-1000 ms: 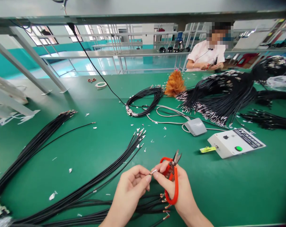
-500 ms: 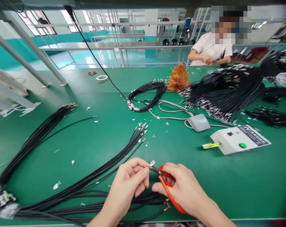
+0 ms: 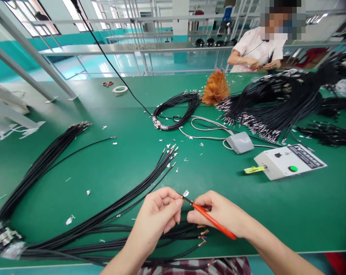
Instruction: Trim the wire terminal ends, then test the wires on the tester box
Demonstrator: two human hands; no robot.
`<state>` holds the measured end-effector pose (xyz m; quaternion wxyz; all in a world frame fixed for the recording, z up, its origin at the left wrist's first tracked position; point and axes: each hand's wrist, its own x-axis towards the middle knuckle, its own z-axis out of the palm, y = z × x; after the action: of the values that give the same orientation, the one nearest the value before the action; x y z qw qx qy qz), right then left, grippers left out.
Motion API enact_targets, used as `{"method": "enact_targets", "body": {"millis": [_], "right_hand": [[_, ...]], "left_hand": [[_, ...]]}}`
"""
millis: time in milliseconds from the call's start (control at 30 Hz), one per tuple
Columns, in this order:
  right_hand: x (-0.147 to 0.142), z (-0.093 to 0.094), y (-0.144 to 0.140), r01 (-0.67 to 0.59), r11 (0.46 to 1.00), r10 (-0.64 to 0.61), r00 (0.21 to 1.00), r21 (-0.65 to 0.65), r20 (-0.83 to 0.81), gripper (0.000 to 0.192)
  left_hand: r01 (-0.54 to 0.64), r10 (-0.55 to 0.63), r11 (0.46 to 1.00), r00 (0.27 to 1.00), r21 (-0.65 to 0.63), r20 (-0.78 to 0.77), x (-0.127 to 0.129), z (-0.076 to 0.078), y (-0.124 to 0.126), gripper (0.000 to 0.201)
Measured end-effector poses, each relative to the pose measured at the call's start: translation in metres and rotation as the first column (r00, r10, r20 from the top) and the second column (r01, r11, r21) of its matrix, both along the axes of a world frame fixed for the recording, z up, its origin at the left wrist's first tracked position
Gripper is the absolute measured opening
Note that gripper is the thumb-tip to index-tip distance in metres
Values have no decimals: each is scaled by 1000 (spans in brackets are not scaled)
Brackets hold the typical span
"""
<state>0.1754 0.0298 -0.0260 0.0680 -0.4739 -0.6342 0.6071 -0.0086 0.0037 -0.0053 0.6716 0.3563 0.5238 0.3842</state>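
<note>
left hand (image 3: 158,214) pinches the end of a thin black wire (image 3: 181,197) between thumb and forefinger, fingers curled shut on it. right hand (image 3: 221,214) is closed around the red-handled snips (image 3: 210,218), blade tips right at the wire end, touching or nearly so; can't tell if the blades are closed on it. a small metal terminal (image 3: 186,193) sits at the blade tips, just above the wire end.

landmark: the white control box (image 3: 289,165) on the green counter (image 3: 276,214). both hands and the snips are well to the left of the box and nearer the camera, close to the counter's front edge. a yellow tag (image 3: 251,169) sticks out of the box's left side. grey foot pedal (image 3: 240,142) is just left of the box and behind it, its pale cable looping away further left. a coiled black wire bundle (image 3: 175,112) lies beyond the pedal, far left-behind of the box. an orange feather duster (image 3: 215,88) is behind that. a large heap of terminated black wires (image 3: 276,107) is directly behind the box.

a fan of loose black wires (image 3: 127,202) runs from the left of the hands up toward the box side, and another bundle (image 3: 44,164) lies far left. metal scraps are scattered over the counter. another person (image 3: 257,49) in a pale top works across the counter, far behind the box.
</note>
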Motion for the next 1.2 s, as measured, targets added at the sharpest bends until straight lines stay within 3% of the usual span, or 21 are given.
{"method": "enact_targets", "body": {"millis": [200,300,367,433,567,667,867,1100,1200], "right_hand": [[-1,-2,-6,87,991,-94,994,104,64,50],[5,-4,-7,77,993,-86,991,90,99,52],[6,-2,-7,103,992,-106,994,67,35,48],[0,2,-8,207,976,-196,972,69,-132,38],[-25,9,-8,494,869,-446,743,-41,-499,28],[-38,8,-9,577,805,-545,626,-139,-558,29],[-37,2,-11,562,786,-592,565,-257,-575,29],[-34,2,-6,534,814,-555,593,-231,-583,30],[-36,0,-5,551,801,-568,579,-233,-585,30]], "left_hand": [[-73,73,997,997,9,-11,-1,2,-2,23],[-116,116,992,993,41,7,-3,5,-2,23],[-114,113,992,994,51,10,-3,6,-2,23],[-92,92,994,996,53,-4,-1,5,-3,25],[-77,80,995,996,65,-43,6,-2,-6,29],[-106,113,990,992,92,-65,9,-6,-10,27],[-156,165,980,984,120,-66,6,-8,-9,24],[27,-26,1000,996,12,-88,-1,-9,-4,27],[22,-16,999,992,45,-123,-1,-8,-4,25]]}}
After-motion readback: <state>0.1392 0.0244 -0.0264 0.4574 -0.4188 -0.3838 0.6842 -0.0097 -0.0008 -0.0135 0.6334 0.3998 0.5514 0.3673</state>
